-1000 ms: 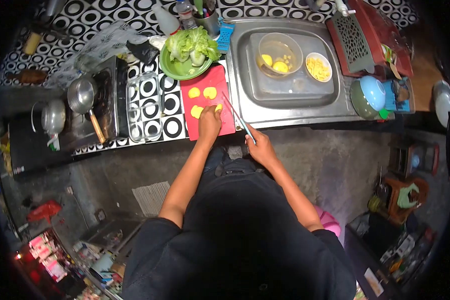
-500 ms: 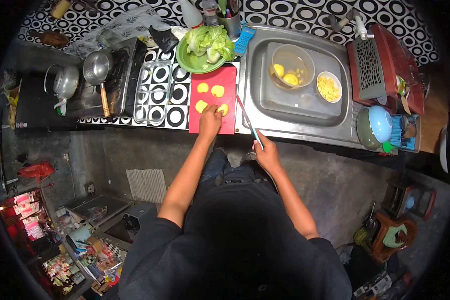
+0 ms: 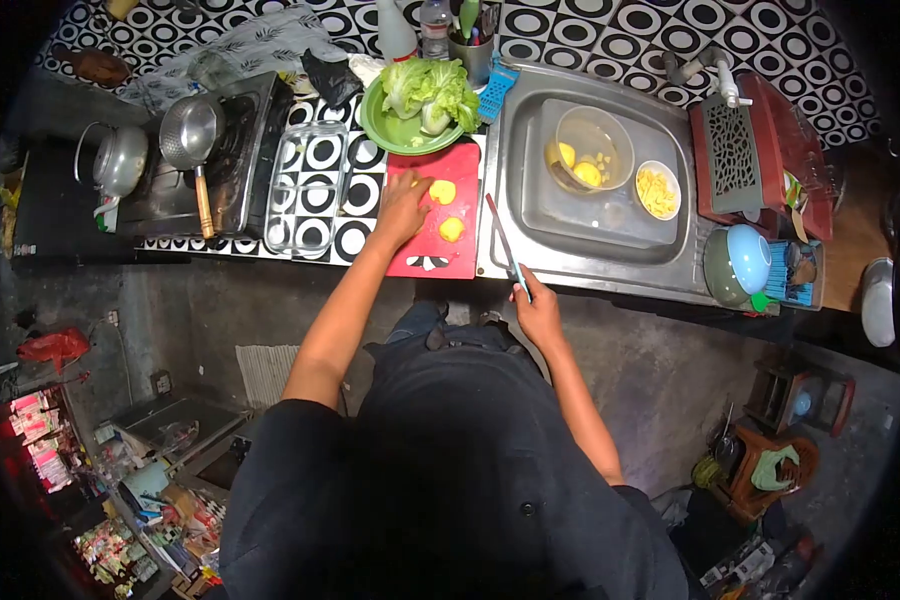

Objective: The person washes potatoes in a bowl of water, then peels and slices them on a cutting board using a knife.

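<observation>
My left hand (image 3: 403, 206) rests over the left side of a red cutting board (image 3: 432, 262), fingers stretched and slightly apart. A bit of yellow shows at its fingertips; whatever lies beneath the palm is hidden. To its right on the board are two yellow pieces, an upper piece (image 3: 442, 191) and a lower piece (image 3: 451, 229), which look like cut potato. In my right hand (image 3: 538, 308) is a knife (image 3: 503, 232) with a light blue handle, its blade slanting up and left between board and sink. A green bowl (image 3: 372, 128) of leafy greens (image 3: 435, 92) stands behind the board.
Right of the board, the steel sink (image 3: 510, 190) holds a clear bowl (image 3: 622, 150) with yellow pieces in water and a white bowl (image 3: 660, 190) of cut yellow strips. A glass dish (image 3: 305, 190) and a stove with a strainer pan (image 3: 192, 135) are to the left.
My left hand has moved from the lower middle of the board up and left, now covering the left-hand yellow pieces. My right hand still holds the knife beside the board. The view has shifted slightly.
</observation>
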Tool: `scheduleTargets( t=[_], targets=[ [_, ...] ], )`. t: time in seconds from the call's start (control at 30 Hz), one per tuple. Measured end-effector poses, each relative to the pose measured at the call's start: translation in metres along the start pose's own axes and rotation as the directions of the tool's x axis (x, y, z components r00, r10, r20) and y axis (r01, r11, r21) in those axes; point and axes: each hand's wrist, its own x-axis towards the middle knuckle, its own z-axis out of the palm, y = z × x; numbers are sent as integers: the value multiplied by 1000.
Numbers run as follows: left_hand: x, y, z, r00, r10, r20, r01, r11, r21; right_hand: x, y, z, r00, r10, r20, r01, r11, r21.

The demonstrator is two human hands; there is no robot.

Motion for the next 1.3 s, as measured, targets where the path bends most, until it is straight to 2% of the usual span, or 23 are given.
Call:
scheduleTargets(
  t=[0.2,0.33,0.43,0.53,0.63,0.73,0.83,0.93,1.03,1.13,1.17,1.27,1.3],
  targets=[
    [30,-12,9,941,197,275,-209,978,13,0,-24,13,997,50,-63,-52,998,-31],
    [45,-16,0,889,245,386,-267,964,3,0,-33,25,989,69,-130,-74,996,-39],
    [50,-24,4,884,280,375,-316,948,36,-1,-36,34,980,68,-188,-75,997,-34],
    [52,-30,11,907,282,314,-298,955,4,-3,-35,44,970,86,-229,-90,996,-8],
    [53,-28,15,910,249,332,-273,962,25,-4,-38,54,960,98,-263,-97,995,15],
    [53,-31,12,897,291,333,-306,952,-9,-4,-42,63,952,100,-291,-95,995,32],
    [51,-38,11,857,398,328,-406,913,-46,-5,-52,72,948,120,-295,-109,993,51],
    [52,-39,5,828,392,400,-393,916,-83,-5,-50,83,947,126,-295,-118,992,47],
    [51,-43,-3,865,349,360,-328,937,-119,-4,-55,91,944,149,-295,-140,989,52],
    [48,-61,-13,922,290,257,-280,957,-76,-5,-62,95,942,150,-300,-146,989,35],
    [44,-66,-18,930,205,305,-190,979,-79,-5,-63,98,942,145,-301,-145,989,23],
    [36,-89,-23,903,196,383,-159,979,-128,-7,-64,105,940,161,-302,-155,987,44],
    [32,-92,-23,907,241,345,-201,968,-147,-7,-64,108,939,161,-305,-153,987,49]
  ],
)
